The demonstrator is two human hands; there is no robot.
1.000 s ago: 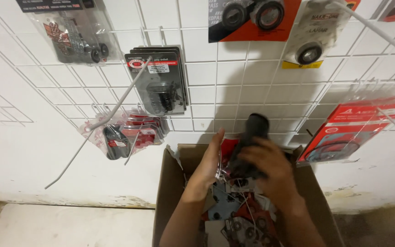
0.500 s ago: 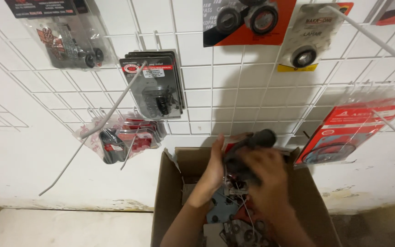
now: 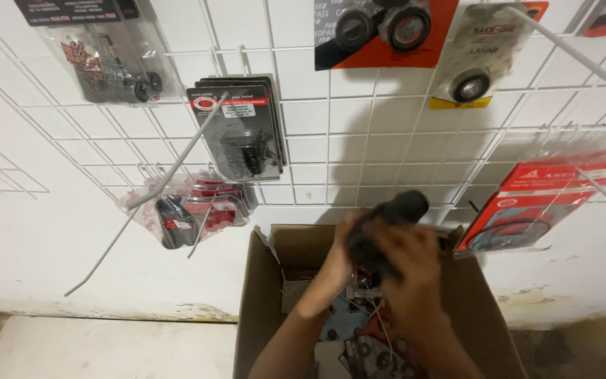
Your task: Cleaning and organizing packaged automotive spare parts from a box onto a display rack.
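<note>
Black grip-shaped part (image 3: 391, 223) — a dark, rounded, tube-like piece — sits just below the centre of the frame, raised over the open cardboard box (image 3: 261, 295) and held between both hands. Its upper end pokes out toward the upper right, clear of the fingers; the rest is blurred and partly covered, so its exact kind cannot be told. Right hand (image 3: 405, 270) wraps over the lower part of it from the near side, fingers curled closed around it. Left hand (image 3: 341, 253) comes up from the lower centre and presses against the part's left side, fingers bent onto it; how tightly it grips cannot be told through the blur. Inside the box, beneath the forearms, lie jumbled packets (image 3: 359, 344) in red, black and grey. Behind everything a white wire grid panel (image 3: 359, 126) covers the wall, with long bare hooks (image 3: 170, 175) jutting toward the camera. Hanging on it: black blister packs (image 3: 240, 126) in the upper centre-left, a clear bag of dark parts (image 3: 106, 56) at upper left, red-and-clear bags (image 3: 191, 210) at middle left, an orange card with round bearings (image 3: 384, 31) at top centre — and a flat red packet (image 3: 541, 203) at right, just beside the box's far corner.
</note>
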